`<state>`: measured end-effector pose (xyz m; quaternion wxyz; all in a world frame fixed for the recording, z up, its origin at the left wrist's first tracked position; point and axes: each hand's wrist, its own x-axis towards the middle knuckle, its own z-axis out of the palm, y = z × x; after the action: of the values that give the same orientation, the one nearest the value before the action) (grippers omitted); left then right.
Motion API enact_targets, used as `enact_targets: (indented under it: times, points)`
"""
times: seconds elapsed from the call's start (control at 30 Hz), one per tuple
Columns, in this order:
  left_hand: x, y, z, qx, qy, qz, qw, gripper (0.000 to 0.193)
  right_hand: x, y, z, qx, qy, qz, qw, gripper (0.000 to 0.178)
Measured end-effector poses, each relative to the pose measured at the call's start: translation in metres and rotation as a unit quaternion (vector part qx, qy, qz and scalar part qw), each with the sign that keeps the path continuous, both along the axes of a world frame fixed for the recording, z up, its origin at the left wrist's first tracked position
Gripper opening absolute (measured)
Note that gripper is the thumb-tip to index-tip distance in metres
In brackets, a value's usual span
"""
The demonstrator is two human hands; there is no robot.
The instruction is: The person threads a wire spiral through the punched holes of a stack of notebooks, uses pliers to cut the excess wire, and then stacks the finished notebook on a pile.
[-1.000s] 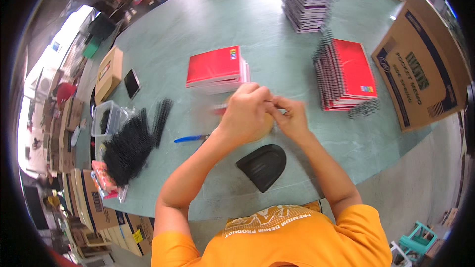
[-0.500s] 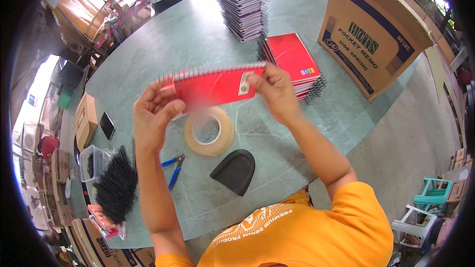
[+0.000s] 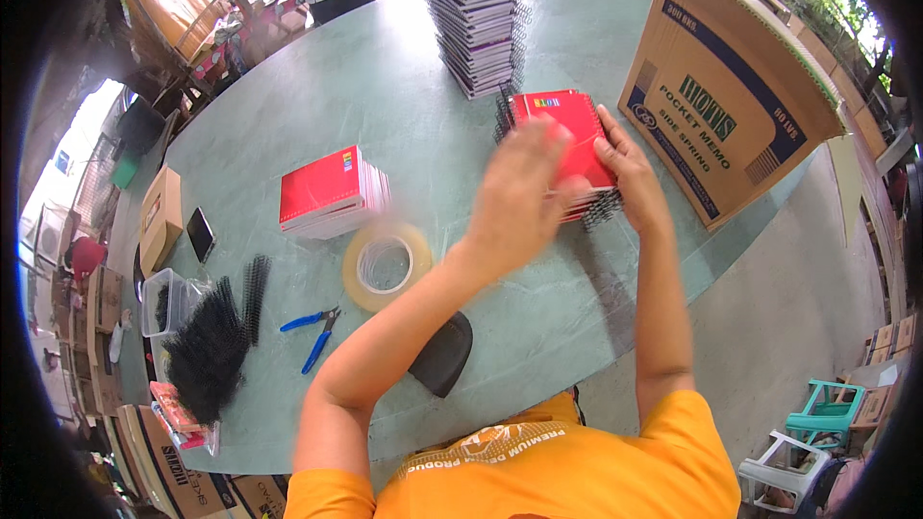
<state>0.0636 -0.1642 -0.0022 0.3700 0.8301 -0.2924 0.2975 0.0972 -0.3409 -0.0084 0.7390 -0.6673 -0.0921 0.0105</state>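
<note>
Right now my left hand (image 3: pixel 524 194), blurred, stretches open over the stack of red spiral notebooks (image 3: pixel 582 139), thumb out toward its near edge; I can't tell whether the palm presses on the cover. My right hand (image 3: pixel 632 178) lies along the stack's right side, thumb at the edge of the top cover; whether it grips or only rests there, I cannot tell. The notebooks sit right of centre on the green table (image 3: pixel 548 327), black coils sticking out at two sides. Just beyond rises a taller stack of spiral notebooks (image 3: pixel 474 34), and to the right stands an open cardboard carton (image 3: pixel 726 96). Left of my left hand are a roll of clear tape (image 3: pixel 361 288) and a block of red-covered pads (image 3: pixel 322 185). My left forearm partly covers a black rounded object (image 3: pixel 447 360); left of that lie blue-handled cutters (image 3: pixel 317 351). Farther left are a heap of black binding coils (image 3: pixel 205 356), a clear plastic tub (image 3: pixel 159 306) and a smartphone (image 3: pixel 201 234).
</note>
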Motion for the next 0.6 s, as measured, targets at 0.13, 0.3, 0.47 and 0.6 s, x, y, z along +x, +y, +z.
enact_targets:
  times: [0.13, 0.3, 0.47, 0.6]
  points:
    - [0.012, 0.01, -0.002, -0.155, 0.224, 0.015, 0.962, 0.072, 0.016, -0.003, 0.001, -0.034, -0.014, -0.016, 0.999, 0.054]
    - [0.022, -0.006, -0.016, -0.151, 0.284, -0.007, 0.947, 0.087, 0.023, -0.003, 0.004, -0.036, 0.004, -0.012, 0.999, 0.049]
    - [0.026, 0.0, -0.025, -0.17, 0.273, -0.039, 0.946, 0.088, 0.026, -0.002, 0.004, -0.08, -0.018, -0.017, 0.996, 0.046]
    - [0.028, 0.003, -0.032, -0.157, 0.266, -0.04, 0.95, 0.083, 0.027, -0.001, 0.004, -0.085, -0.027, -0.034, 0.995, 0.046]
